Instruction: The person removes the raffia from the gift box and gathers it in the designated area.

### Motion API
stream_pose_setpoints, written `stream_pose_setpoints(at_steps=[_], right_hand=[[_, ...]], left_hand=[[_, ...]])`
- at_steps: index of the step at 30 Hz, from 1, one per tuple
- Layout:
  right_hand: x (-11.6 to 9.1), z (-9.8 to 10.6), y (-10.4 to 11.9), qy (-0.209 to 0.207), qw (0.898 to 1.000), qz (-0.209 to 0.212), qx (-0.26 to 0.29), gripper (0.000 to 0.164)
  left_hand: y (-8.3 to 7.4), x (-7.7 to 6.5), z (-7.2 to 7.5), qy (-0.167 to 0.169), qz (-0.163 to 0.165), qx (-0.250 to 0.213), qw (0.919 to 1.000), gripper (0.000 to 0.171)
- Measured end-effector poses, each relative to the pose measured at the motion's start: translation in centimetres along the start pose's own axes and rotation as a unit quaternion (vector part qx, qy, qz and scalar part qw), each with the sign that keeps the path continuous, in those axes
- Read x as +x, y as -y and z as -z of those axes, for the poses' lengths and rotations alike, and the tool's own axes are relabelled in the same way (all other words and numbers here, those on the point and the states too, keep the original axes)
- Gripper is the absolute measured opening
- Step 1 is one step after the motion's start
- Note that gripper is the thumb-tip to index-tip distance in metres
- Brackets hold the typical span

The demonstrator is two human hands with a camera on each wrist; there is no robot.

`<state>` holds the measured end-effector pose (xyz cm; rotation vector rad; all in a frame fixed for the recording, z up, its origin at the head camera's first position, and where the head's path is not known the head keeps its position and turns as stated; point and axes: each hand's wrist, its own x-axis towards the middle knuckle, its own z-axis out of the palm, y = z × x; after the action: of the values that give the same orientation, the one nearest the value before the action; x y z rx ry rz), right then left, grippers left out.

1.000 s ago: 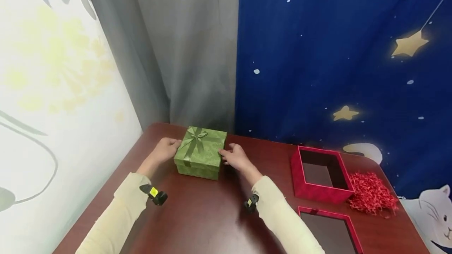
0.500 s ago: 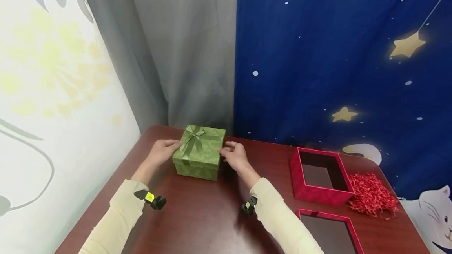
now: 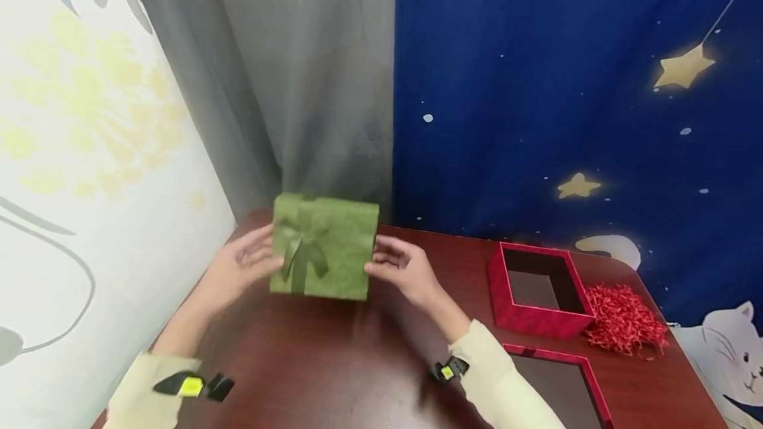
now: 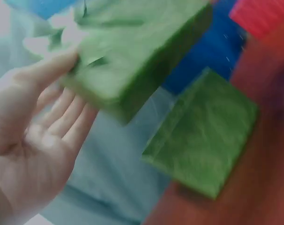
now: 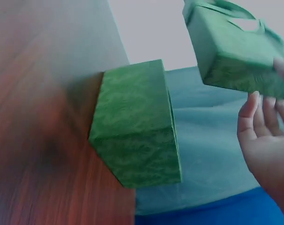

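A green gift-box lid [image 3: 340, 243] with a ribbon bow is raised above its box. My left hand [image 3: 232, 270] pinches the lid's left edge, thumb on top and fingers beneath. At the opposite edge, my right hand [image 3: 414, 273] holds the lid between thumb and fingers. Both wrist views show the green box base [image 4: 212, 136] standing on the table, apart from the lid [image 5: 240, 51]. From the head view the lid hides that base. The lid is blurred.
An open red box [image 3: 533, 320] stands on the right of the brown table [image 3: 352, 376]. Red shredded paper [image 3: 626, 323] lies beside it, and an upturned red lid [image 3: 557, 382] lies in front. A grey curtain [image 3: 322, 85] and a blue star-patterned one [image 3: 477, 151] hang behind.
The green lid has come up off its box and moved a little left and nearer, carried by both hands. The left hand has shifted left. The red boxes have stayed put.
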<state>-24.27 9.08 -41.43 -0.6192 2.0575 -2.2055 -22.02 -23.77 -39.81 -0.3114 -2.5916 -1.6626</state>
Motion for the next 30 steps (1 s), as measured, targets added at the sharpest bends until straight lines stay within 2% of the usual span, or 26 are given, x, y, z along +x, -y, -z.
stream_pose_setpoints(at_steps=[2,3,5,7,8,9,12,14,15,16,18,20,22,25,30], right_hand=[[-1.8,0.1,0.3,0.062,0.996,0.040,-0.051,0.046],[-2.7,0.1,0.4,0.091,0.990,0.061,-0.086,0.044],[-3.9,-0.1,0.0,0.148,0.968,0.120,-0.163,0.037],[-4.8,-0.4,-0.5,0.195,0.936,0.175,-0.237,0.034],[-5.1,-0.6,-0.8,0.214,0.918,0.198,-0.269,0.033],[-5.4,-0.8,-1.1,0.228,0.899,0.221,-0.303,0.032],[-6.2,-1.3,-1.9,0.247,0.829,0.283,-0.414,0.029],[-6.7,-1.5,-2.6,0.246,0.781,0.315,-0.480,0.025],[-6.9,-1.7,-3.0,0.244,0.757,0.329,-0.508,0.023],[-7.0,-1.7,-3.4,0.242,0.738,0.339,-0.531,0.021],[-7.3,-1.8,-4.1,0.239,0.708,0.355,-0.562,0.018],[-7.5,-1.9,-4.8,0.236,0.686,0.366,-0.583,0.017],[-7.7,-2.0,-5.4,0.233,0.672,0.369,-0.599,0.018],[-8.0,-2.1,-6.1,0.232,0.662,0.367,-0.611,0.019],[-8.5,-2.3,-7.1,0.237,0.660,0.360,-0.615,0.019]], left_hand=[[0.5,-2.6,0.4,0.042,-0.046,0.005,0.9980,0.071],[0.9,-3.9,0.4,0.061,-0.074,0.012,0.9953,0.068],[1.7,-5.7,0.2,0.087,-0.141,0.043,0.9852,0.057],[2.8,-6.9,-0.3,0.101,-0.221,0.083,0.9664,0.048],[3.2,-7.3,-0.6,0.099,-0.258,0.121,0.9534,0.044],[3.7,-7.6,-1.0,0.090,-0.298,0.159,0.9369,0.037],[5.2,-7.8,-2.2,0.050,-0.394,0.276,0.8750,0.022],[6.1,-7.7,-2.9,0.035,-0.430,0.326,0.8411,0.036],[6.5,-7.7,-3.3,0.029,-0.442,0.343,0.8286,0.044],[6.9,-7.8,-3.6,0.025,-0.451,0.352,0.8198,0.048],[7.7,-7.8,-4.2,0.028,-0.457,0.357,0.8144,0.053],[8.2,-7.9,-4.7,0.030,-0.458,0.357,0.8134,0.054],[8.7,-8.0,-5.0,0.032,-0.459,0.354,0.8143,0.055],[9.2,-8.1,-5.3,0.034,-0.455,0.356,0.8159,0.055],[9.9,-8.3,-5.5,0.032,-0.454,0.353,0.8174,0.055]])
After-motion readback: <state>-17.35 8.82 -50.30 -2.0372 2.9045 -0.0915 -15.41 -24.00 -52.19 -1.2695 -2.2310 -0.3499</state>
